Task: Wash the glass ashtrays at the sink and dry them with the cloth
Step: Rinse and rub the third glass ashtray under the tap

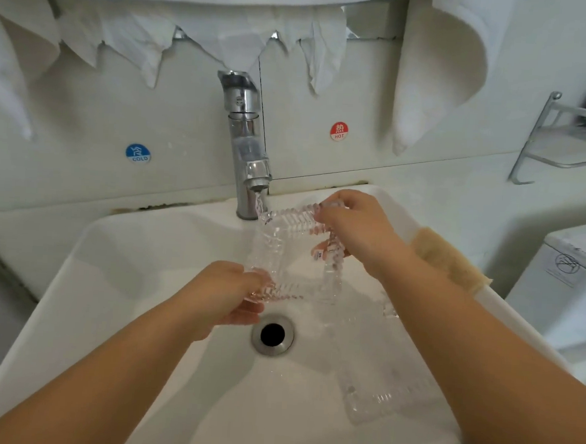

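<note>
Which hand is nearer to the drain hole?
Left. The left hand is just up-left of the drain; the right hand is higher, near the faucet.

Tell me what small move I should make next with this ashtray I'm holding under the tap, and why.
Probably turn the ashtray a little between both hands. The stream from the faucet lands only on its far left corner, while the left hand grips the near corner and the right hand the far right one, so those edges look unrinsed. A second ashtray waits in the sink.

white sink basin (pixel 115 307), second glass ashtray (pixel 382 395) lying in it right of the drain (pixel 272 334)
</note>
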Demonstrator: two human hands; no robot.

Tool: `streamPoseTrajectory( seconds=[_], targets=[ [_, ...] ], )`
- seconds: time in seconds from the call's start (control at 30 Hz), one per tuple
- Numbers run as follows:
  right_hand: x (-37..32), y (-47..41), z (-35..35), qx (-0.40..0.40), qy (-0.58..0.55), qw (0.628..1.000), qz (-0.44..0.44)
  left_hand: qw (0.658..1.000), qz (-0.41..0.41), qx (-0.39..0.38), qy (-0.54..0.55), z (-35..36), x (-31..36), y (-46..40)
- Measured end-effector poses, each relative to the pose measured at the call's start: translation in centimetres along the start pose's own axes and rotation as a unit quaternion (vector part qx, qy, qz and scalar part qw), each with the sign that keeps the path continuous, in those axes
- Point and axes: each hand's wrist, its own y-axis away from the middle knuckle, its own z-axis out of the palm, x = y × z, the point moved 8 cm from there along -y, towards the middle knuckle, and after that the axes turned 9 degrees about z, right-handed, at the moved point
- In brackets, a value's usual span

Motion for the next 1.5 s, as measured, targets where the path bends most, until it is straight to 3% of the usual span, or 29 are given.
streamPoseTrajectory(
  seconds=[0.13, 0.3, 0.47, 0.57, 0.8, 0.93, 1.07, 1.27, 1.4, 1.5],
  targets=[
    [-0.3, 0.1, 0.0, 0.020, 0.013, 0.999, -0.040, 0.995, 0.070, -0.006, -0.074, 0.1, 0.9, -0.1],
    [-0.6, 0.5, 0.3, 0.030, 0.002, 0.998, -0.052, 0.975, 0.129, 0.045, -0.174, -0.3, 2.0, 0.1],
    [-1.4, 1.5, 0.5, 0.048, 0.043, 0.993, -0.098, 0.995, 0.041, -0.088, -0.010, 2.0, 0.3, 0.5],
    [-1.9, 1.8, 0.5, 0.053, 0.059, 0.989, -0.125, 0.993, 0.042, -0.103, 0.028, 2.3, 0.1, 0.2],
    [-1.4, 1.4, 0.8, 0.042, 0.063, 0.991, -0.110, 0.987, 0.122, -0.011, -0.105, 1.3, 0.2, -0.3],
    [-1.2, 1.2, 1.2, 0.015, 0.055, 0.994, -0.094, 0.987, 0.113, 0.062, -0.099, 0.6, 0.1, -0.5],
    [-1.4, 1.6, 1.7, 0.004, 0.085, 0.991, -0.102, 0.978, 0.129, 0.048, -0.159, 0.8, -0.2, -0.7],
    [-1.0, 0.9, 1.1, 0.011, 0.059, 0.995, -0.085, 0.988, 0.142, -0.026, -0.053, 1.7, 1.1, -1.2],
    [-0.8, 1.0, 1.6, -0.013, 0.079, 0.995, -0.068, 0.974, 0.168, 0.071, -0.133, 0.2, 2.0, -0.9],
    [-0.7, 1.4, 2.0, -0.023, 0.086, 0.994, -0.071, 0.971, 0.152, 0.129, -0.134, -0.5, 2.0, -1.0]
  ],
)
